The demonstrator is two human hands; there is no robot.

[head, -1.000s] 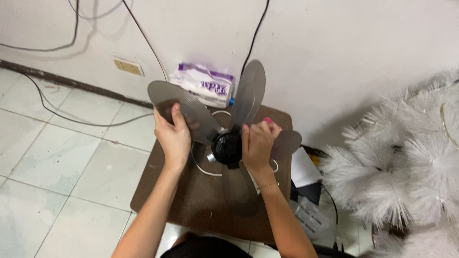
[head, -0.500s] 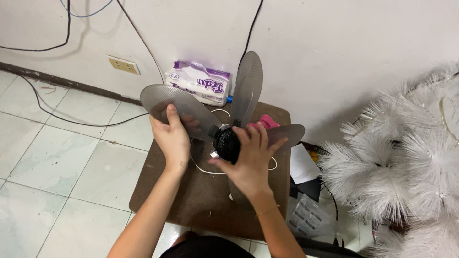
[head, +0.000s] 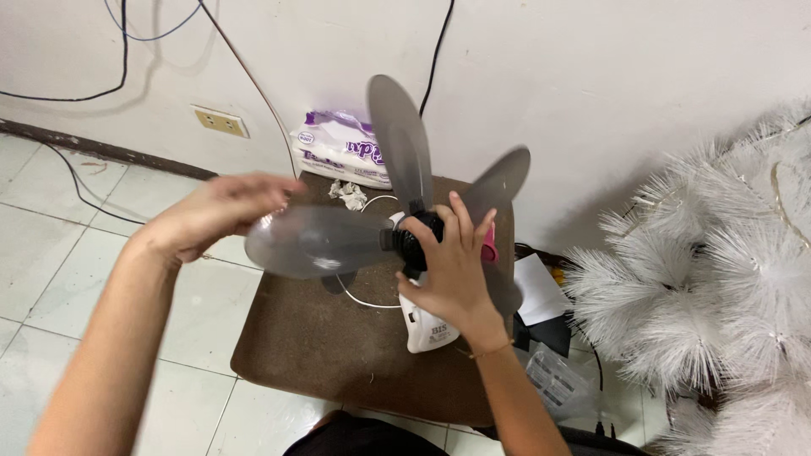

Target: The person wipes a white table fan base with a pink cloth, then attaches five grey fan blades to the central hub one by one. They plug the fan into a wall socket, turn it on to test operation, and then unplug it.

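A grey translucent three-bladed fan propeller (head: 317, 241) with a black hub (head: 411, 242) sits over a white fan motor body (head: 427, 333) on a brown stool top (head: 338, 346). My right hand (head: 452, 270) wraps its fingers around the black hub. My left hand (head: 215, 211) is blurred, fingers loosely spread, just above and left of the left blade's tip; contact with the blade cannot be told. One blade points up and another up-right. A pink object (head: 490, 245) peeks out behind my right fingers.
A purple and white pack of wipes (head: 338, 148) and a crumpled tissue (head: 348, 194) lie at the stool's back edge by the wall. A white cord (head: 359, 297) loops under the blades. A white tinsel tree (head: 701, 279) fills the right. Paper (head: 541, 291) lies on the tiled floor.
The propeller has turned and lifted closer to the camera. My left hand has let go of the left blade and moved leftward. My right hand stays on the hub.
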